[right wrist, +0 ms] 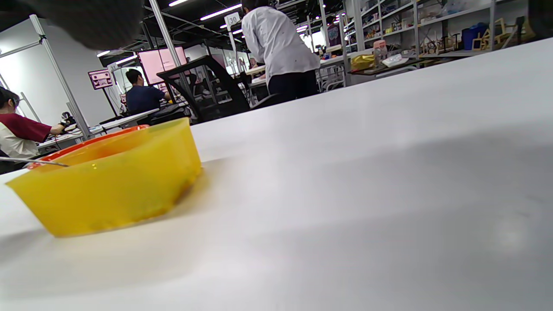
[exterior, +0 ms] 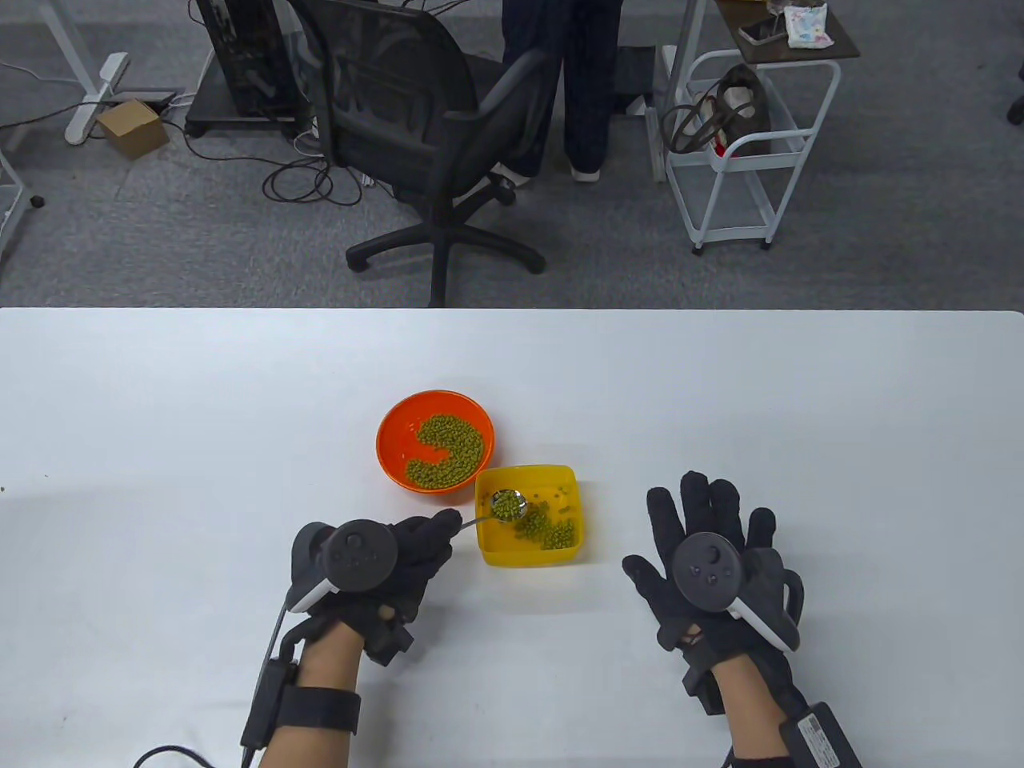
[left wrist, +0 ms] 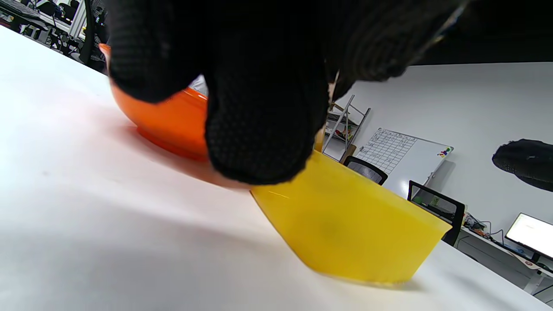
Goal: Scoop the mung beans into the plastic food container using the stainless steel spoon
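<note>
Over the yellow container (exterior: 490,552), at its left side: one steel spoon (exterior: 507,505), bowl loaded with green beans (exterior: 505,504), handle running back toward my left hand (exterior: 376,560).

Spoon: thin, stiff and smooth, I judge it slippery against glove fabric; best held far back on the handle, which is where my left fingers (exterior: 436,530) pinch it. Load is light but loose and rolls easily, so I reckon any tilt sheds beans.

Container: yellow plastic, shallow, square, a modest scatter of beans on its floor toward the near right. Probably light enough to slide if the spoon knocks its rim. The wrist views show its translucent walls flat on the white table (exterior: 160,416).

Orange bowl (exterior: 392,436): just behind and left of the container, touching or nearly so; I cannot tell which. Holds the larger heap of beans (exterior: 448,448).

Right hand (exterior: 708,552): well right of the container, palm down, fingers spread wide, holding nothing.

Beyond the table: black office chair (exterior: 424,136), white trolley (exterior: 752,152), someone standing.
</note>
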`<state>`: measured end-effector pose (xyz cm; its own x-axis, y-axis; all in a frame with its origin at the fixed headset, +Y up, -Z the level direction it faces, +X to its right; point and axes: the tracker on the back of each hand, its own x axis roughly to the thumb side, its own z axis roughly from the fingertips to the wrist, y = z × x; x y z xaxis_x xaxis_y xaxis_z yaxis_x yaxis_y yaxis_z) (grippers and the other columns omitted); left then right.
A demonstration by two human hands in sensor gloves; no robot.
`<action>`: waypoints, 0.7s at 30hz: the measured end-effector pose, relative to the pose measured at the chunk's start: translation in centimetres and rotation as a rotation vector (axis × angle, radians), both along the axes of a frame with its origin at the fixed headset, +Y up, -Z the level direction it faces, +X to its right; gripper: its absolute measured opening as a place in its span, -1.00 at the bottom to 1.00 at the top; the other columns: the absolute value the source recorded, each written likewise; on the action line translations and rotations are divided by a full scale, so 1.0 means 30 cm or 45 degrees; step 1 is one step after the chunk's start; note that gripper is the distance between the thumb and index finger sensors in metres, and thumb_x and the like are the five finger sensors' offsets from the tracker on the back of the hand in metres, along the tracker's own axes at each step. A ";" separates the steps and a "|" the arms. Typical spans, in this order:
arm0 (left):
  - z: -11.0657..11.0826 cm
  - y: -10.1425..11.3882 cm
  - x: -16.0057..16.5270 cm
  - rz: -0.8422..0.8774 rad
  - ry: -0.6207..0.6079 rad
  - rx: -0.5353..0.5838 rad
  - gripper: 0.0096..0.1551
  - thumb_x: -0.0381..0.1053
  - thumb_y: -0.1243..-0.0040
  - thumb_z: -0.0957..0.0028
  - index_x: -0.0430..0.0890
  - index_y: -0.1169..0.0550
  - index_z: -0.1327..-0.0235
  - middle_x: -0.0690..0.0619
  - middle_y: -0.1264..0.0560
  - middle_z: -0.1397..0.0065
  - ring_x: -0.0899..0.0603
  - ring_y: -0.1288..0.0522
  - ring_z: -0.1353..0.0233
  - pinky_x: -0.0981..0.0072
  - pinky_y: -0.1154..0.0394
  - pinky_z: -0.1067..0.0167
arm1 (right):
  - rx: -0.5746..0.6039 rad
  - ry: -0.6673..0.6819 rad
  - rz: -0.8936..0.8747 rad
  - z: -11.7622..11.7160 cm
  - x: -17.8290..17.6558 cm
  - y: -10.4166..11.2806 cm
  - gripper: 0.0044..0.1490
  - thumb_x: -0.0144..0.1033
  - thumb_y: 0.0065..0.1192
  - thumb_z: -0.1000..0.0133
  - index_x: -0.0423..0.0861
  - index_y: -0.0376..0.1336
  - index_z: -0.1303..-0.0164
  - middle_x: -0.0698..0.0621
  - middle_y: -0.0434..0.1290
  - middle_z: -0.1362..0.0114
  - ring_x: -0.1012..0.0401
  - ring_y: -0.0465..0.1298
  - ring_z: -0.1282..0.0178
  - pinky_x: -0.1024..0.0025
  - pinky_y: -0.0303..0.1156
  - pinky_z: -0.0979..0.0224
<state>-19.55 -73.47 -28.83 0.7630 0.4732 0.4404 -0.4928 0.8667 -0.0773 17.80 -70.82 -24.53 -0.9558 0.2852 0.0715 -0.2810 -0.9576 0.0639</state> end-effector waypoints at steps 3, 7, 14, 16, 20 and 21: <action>-0.001 0.002 -0.003 0.025 0.005 0.007 -0.52 0.00 -0.32 0.07 0.02 -0.62 -0.15 0.13 -0.77 -0.04 0.06 -0.87 0.19 0.12 -0.72 -0.01 | 0.001 0.001 0.001 0.000 0.000 0.000 0.06 0.33 0.05 -0.13 0.20 -0.34 -0.64 0.11 -0.60 -0.65 -0.04 -0.59 -0.66 -0.27 -0.74 -0.41; -0.003 0.000 -0.003 0.065 0.012 0.022 -0.51 0.02 -0.31 0.08 -0.03 -0.62 -0.12 0.12 -0.78 0.00 0.07 -0.88 0.26 0.14 -0.74 0.02 | 0.000 0.000 0.000 0.000 0.000 0.000 0.06 0.33 0.05 -0.13 0.20 -0.34 -0.64 0.11 -0.60 -0.65 -0.04 -0.58 -0.66 -0.27 -0.74 -0.41; -0.008 0.002 -0.015 0.170 0.026 0.019 -0.51 0.05 -0.28 0.08 -0.06 -0.62 -0.11 0.11 -0.79 0.03 0.09 -0.89 0.31 0.17 -0.75 0.04 | 0.001 -0.001 -0.001 0.001 0.000 0.000 0.06 0.33 0.05 -0.13 0.20 -0.34 -0.64 0.11 -0.60 -0.65 -0.04 -0.59 -0.66 -0.27 -0.74 -0.41; -0.009 0.002 -0.022 0.191 0.031 0.017 -0.51 0.05 -0.28 0.07 -0.06 -0.62 -0.11 0.11 -0.79 0.04 0.09 -0.89 0.32 0.17 -0.75 0.05 | 0.001 0.000 -0.002 0.002 0.000 0.001 0.06 0.33 0.05 -0.13 0.20 -0.34 -0.64 0.11 -0.60 -0.65 -0.04 -0.58 -0.66 -0.27 -0.74 -0.41; -0.005 0.009 -0.041 0.322 0.056 0.046 -0.51 0.03 -0.25 0.05 -0.06 -0.59 -0.15 0.09 -0.76 0.01 0.06 -0.85 0.29 0.13 -0.72 0.01 | 0.000 0.000 -0.002 0.002 0.001 0.001 0.06 0.33 0.05 -0.13 0.20 -0.34 -0.64 0.11 -0.60 -0.65 -0.04 -0.59 -0.66 -0.27 -0.74 -0.41; -0.001 0.015 -0.050 0.378 0.095 0.095 -0.51 0.02 -0.24 0.04 -0.06 -0.58 -0.16 0.08 -0.75 0.00 0.05 -0.84 0.28 0.11 -0.71 0.00 | 0.000 -0.001 -0.002 0.002 0.001 0.001 0.06 0.33 0.05 -0.13 0.20 -0.34 -0.64 0.11 -0.60 -0.65 -0.04 -0.59 -0.66 -0.27 -0.74 -0.41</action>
<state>-21.04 -73.01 -28.85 0.6276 0.6487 0.4305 -0.7273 0.6857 0.0270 17.84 -70.80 -24.47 -0.9553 0.2869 0.0711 -0.2827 -0.9571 0.0635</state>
